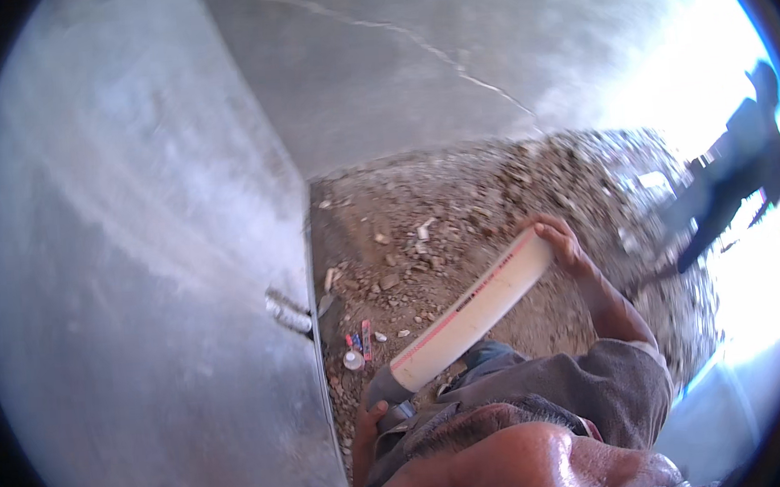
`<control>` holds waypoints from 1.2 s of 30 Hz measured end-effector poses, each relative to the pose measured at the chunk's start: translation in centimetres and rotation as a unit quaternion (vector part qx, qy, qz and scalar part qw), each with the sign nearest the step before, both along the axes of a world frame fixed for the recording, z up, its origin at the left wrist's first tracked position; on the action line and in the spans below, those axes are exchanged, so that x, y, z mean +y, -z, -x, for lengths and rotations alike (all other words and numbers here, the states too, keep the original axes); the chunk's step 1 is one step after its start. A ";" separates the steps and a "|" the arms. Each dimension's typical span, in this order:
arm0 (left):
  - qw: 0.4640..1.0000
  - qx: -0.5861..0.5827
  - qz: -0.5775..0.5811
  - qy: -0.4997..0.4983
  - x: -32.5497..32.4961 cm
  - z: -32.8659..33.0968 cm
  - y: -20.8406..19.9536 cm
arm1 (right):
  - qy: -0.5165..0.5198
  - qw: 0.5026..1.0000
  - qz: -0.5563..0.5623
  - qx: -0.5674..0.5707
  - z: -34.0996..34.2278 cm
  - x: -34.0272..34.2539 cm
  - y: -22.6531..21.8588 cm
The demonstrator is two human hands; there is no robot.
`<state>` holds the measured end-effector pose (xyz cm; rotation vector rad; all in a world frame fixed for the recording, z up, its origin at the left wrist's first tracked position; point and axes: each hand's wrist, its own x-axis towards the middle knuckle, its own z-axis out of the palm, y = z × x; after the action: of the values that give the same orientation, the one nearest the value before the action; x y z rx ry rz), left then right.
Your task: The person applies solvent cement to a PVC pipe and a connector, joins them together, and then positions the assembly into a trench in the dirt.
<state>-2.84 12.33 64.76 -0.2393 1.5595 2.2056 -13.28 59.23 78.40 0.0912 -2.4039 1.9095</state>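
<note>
A cream plastic pipe (pixel 479 314) with a red stripe and dark print lies slantwise in front of my body, its right end higher in the picture. My right hand (pixel 561 244) is closed around that right end, fingers over the rim. A grey pipe fitting (pixel 390 388) sits on the pipe's lower left end. My left hand (pixel 371 420) grips at this grey end; its thumb shows, while most of its fingers are hidden.
A smooth grey wall (pixel 142 285) with a short pipe stub (pixel 287 312) stands at left. Rubble and dirt (pixel 425 232) cover the ground. Near the wall lie a small white container (pixel 352 360) and a red strip (pixel 366 339). A cracked concrete surface (pixel 380 83) spans the top; another person (pixel 742 164) is at right.
</note>
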 end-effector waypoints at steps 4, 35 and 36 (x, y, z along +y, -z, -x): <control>0.997 0.023 0.014 0.066 0.3 2.4 -2.5 | 0.036 0.994 0.003 0.098 -5.7 -0.1 -3.5; 0.912 0.063 0.041 0.402 34.6 12.5 -6.2 | 0.524 0.794 0.300 0.075 -31.0 21.3 12.2; 0.906 0.045 0.040 0.419 35.5 11.6 -5.8 | 0.537 0.785 0.299 0.077 -31.8 21.8 12.4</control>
<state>-14.48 47.82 70.54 0.4463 1.4194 1.4830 18.50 81.04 65.97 -0.8970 -1.1022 1.7467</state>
